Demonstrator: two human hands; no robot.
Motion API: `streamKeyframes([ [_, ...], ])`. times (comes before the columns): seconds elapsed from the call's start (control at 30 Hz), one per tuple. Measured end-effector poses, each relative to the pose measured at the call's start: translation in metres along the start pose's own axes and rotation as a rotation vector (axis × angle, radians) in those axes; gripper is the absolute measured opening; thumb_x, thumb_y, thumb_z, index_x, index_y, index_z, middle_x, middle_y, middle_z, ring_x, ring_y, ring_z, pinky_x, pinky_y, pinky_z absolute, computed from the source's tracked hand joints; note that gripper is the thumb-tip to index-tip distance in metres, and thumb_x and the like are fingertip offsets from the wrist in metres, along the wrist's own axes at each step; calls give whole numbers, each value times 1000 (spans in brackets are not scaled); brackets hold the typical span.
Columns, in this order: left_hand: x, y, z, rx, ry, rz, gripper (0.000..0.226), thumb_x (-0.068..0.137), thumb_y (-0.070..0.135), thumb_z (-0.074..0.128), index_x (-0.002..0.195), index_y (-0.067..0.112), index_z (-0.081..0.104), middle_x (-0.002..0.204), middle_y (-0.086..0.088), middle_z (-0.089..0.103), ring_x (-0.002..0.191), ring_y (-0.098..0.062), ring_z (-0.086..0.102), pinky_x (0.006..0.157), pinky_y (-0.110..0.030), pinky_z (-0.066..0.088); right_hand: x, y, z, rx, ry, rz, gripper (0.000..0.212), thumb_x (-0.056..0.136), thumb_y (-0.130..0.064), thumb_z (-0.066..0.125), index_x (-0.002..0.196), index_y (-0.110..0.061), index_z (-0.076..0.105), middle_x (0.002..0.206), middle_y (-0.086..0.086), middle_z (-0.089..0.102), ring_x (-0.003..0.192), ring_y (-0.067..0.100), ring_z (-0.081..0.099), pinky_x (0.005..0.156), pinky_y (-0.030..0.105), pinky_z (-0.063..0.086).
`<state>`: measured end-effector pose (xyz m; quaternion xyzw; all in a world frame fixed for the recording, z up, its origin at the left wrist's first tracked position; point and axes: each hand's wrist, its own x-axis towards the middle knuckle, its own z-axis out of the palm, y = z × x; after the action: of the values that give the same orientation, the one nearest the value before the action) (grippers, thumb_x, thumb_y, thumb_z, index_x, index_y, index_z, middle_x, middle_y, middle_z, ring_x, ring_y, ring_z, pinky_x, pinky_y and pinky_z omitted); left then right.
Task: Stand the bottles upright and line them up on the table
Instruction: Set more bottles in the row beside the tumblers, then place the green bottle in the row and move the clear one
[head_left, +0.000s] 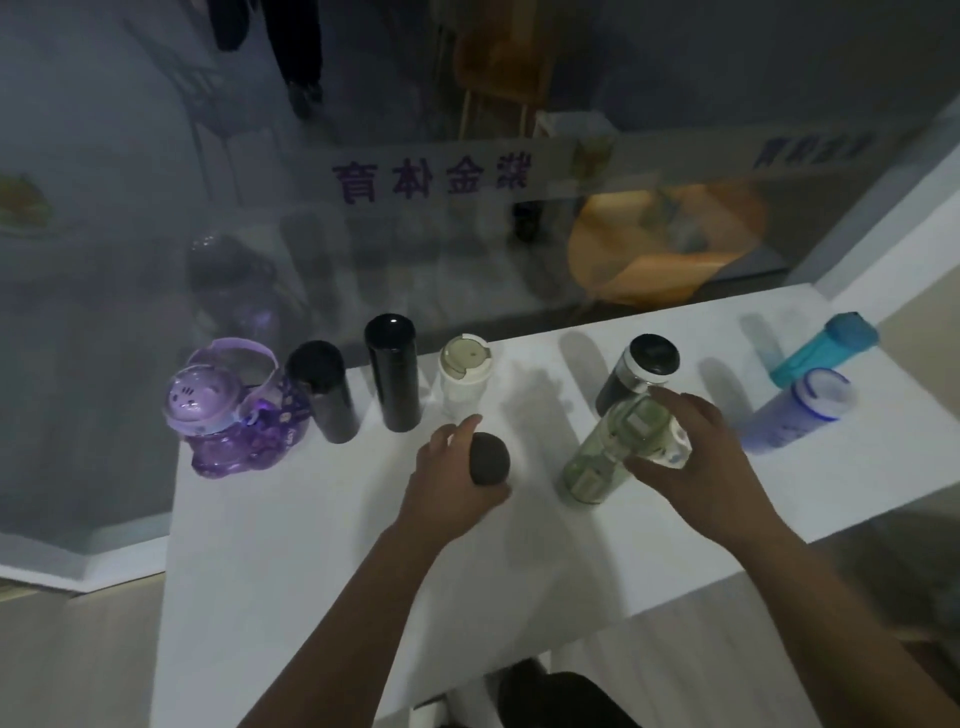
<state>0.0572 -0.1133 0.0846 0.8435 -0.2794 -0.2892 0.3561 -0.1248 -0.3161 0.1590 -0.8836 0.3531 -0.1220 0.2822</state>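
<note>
On the white table (291, 545) a row stands upright along the glass: a purple cartoon bottle (228, 415), a short black flask (323, 391), a taller black flask (392, 371) and a white bottle with a beige lid (462, 382). My left hand (452, 486) grips a dark bottle (488, 459) from above, in front of the white one. My right hand (691, 457) holds the top of a clear green bottle (605, 454), which leans. Behind it stands a black-lidded jar (641, 371). At the right are a blue-rimmed bottle (797, 413) and a teal bottle (823, 348).
A glass partition (363, 234) with a printed strip rises right behind the row. The table's right end slopes off near the teal bottle. Bare tabletop lies in front of my hands. A dark shape (550, 696) sits below the table's near edge.
</note>
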Motion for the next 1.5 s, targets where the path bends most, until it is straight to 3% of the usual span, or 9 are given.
streamKeyframes([
  [0.13, 8, 8, 5, 175, -11, 17, 85, 72, 31, 74, 146, 33, 33, 143, 2, 35, 125, -28, 39, 79, -50, 59, 24, 7, 9, -33, -146, -45, 82, 63, -34, 82, 133, -46, 39, 139, 0, 43, 120, 26, 48, 96, 39, 45],
  [0.23, 13, 24, 3, 292, -26, 3, 70, 73, 28, 73, 137, 29, 44, 129, -2, 48, 113, -25, 51, 85, -39, 56, 45, 21, 17, -136, -255, -132, 71, 62, -38, 78, 124, -48, 43, 139, -2, 44, 119, 29, 50, 99, 47, 47],
  [0.33, 23, 47, -4, 351, -36, -26, 55, 74, 28, 75, 124, 27, 53, 122, -3, 53, 105, -23, 57, 89, -31, 50, 60, 30, 12, -177, -324, -198, 61, 67, -41, 74, 122, -44, 48, 132, -6, 48, 116, 22, 51, 97, 39, 47],
  [0.6, 91, 121, -19, 273, 21, 18, 67, 62, 32, 84, 123, 31, 57, 123, 4, 59, 112, -20, 57, 98, -37, 49, 67, 52, 2, -49, -438, -359, 64, 74, -42, 72, 130, -44, 42, 132, -11, 42, 115, 17, 46, 99, 35, 46],
  [0.97, 185, 141, 15, 490, -32, 83, 56, 63, 24, 84, 112, 23, 59, 111, 0, 60, 100, -24, 59, 76, -29, 45, 58, 62, 9, 85, -327, -366, 68, 75, -37, 74, 135, -42, 41, 128, -13, 40, 114, 15, 42, 92, 31, 49],
  [1.2, 195, 133, 16, 490, -64, 135, 62, 68, 20, 80, 125, 21, 55, 117, -2, 56, 98, -20, 53, 79, -28, 42, 54, 58, 15, 116, -307, -287, 74, 72, -36, 73, 137, -47, 37, 126, -14, 37, 117, 15, 40, 95, 30, 45],
  [1.33, 196, 126, 14, 466, -68, 147, 65, 70, 19, 78, 130, 19, 52, 123, -8, 58, 111, -28, 57, 84, -29, 44, 51, 55, 13, 112, -313, -281, 74, 75, -40, 73, 137, -51, 35, 136, -11, 32, 126, 13, 39, 99, 22, 38],
  [1.43, 194, 124, 14, 472, -74, 155, 83, 73, 23, 78, 145, 23, 37, 141, -11, 44, 126, -34, 47, 101, -38, 44, 50, 51, 2, 175, -360, -243, 82, 68, -59, 72, 137, -57, 28, 147, -11, 28, 135, 11, 33, 108, 30, 37],
  [1.5, 188, 125, 14, 484, -38, 153, 92, 73, 27, 78, 149, 31, 27, 153, -11, 27, 137, -39, 33, 109, -50, 39, 50, 48, -8, 274, -290, -226, 77, 67, -68, 66, 136, -53, 35, 142, -12, 37, 131, 9, 38, 108, 33, 37],
])
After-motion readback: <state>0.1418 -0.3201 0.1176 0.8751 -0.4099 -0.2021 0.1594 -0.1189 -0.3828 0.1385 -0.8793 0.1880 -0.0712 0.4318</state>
